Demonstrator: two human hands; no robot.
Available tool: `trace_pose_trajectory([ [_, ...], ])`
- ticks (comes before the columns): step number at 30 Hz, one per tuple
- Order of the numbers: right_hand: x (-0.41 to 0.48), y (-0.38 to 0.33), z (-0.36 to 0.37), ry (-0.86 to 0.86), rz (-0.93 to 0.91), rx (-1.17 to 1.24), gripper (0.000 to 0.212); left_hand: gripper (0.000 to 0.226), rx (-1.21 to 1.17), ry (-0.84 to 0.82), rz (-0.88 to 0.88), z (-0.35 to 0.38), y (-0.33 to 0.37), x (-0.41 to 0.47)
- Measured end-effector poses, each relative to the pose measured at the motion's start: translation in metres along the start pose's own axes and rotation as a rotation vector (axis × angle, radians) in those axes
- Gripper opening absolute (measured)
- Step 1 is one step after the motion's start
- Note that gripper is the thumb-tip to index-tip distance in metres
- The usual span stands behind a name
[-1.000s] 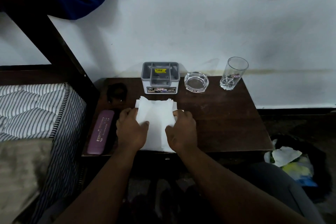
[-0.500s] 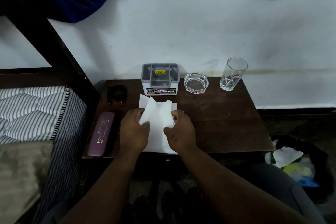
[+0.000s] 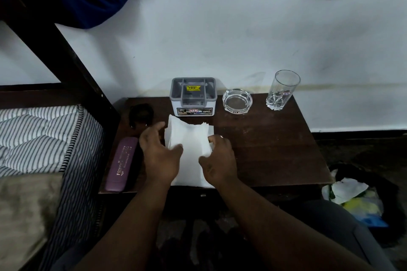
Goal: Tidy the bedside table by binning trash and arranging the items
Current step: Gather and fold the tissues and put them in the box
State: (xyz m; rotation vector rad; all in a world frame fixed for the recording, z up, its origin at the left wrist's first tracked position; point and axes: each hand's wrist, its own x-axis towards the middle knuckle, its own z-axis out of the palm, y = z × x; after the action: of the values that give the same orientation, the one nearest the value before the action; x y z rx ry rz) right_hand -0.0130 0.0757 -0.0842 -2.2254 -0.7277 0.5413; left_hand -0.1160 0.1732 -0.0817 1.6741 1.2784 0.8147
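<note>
A stack of white paper napkins (image 3: 189, 138) lies on the dark wooden bedside table (image 3: 271, 149), near its front edge. My left hand (image 3: 159, 154) rests on the stack's left side with fingers spread and the thumb on the paper. My right hand (image 3: 219, 160) pinches the stack's right edge. Behind the napkins stands a grey and white organiser box (image 3: 193, 97). A glass ashtray (image 3: 237, 101) and a tall clear glass (image 3: 283, 90) stand to its right. A purple case (image 3: 121, 164) lies along the table's left edge, behind it a dark round object (image 3: 141, 114).
A bin (image 3: 361, 202) with a black liner holds crumpled paper and coloured trash on the floor at the right. A striped mattress (image 3: 44, 138) and dark bed frame adjoin the table's left side. A white wall stands behind, blue cloth hangs above.
Both hands have shifted on the napkin stack: the left hand's fingers have opened and spread, and the right hand has pulled in against the right edge. The napkins' far edges look more ruffled.
</note>
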Motion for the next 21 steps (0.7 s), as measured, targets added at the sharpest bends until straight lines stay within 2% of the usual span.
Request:
trace_pose_trajectory([
  [3,0.001,0.002,0.002,0.007,-0.006,-0.011,0.052,0.089,-0.160,-0.024,-0.184,0.000,0.001,0.002],
  [7,0.002,0.004,0.003,0.022,-0.013,-0.005,0.051,0.102,-0.034,-0.013,-0.250,0.001,-0.002,0.005],
  [11,0.002,0.005,0.004,0.022,-0.014,-0.008,0.051,0.104,0.002,-0.018,-0.281,-0.001,-0.003,0.008],
  [15,0.004,0.008,0.004,0.025,-0.012,0.038,0.051,0.100,0.039,-0.105,-0.202,-0.001,-0.003,0.008],
  [17,0.006,0.009,0.004,0.032,0.003,0.100,0.058,0.099,0.027,-0.143,-0.127,-0.003,-0.001,0.007],
  [21,0.015,0.009,-0.006,0.088,0.109,0.340,0.073,0.092,-0.143,-0.182,0.029,-0.010,0.018,0.004],
])
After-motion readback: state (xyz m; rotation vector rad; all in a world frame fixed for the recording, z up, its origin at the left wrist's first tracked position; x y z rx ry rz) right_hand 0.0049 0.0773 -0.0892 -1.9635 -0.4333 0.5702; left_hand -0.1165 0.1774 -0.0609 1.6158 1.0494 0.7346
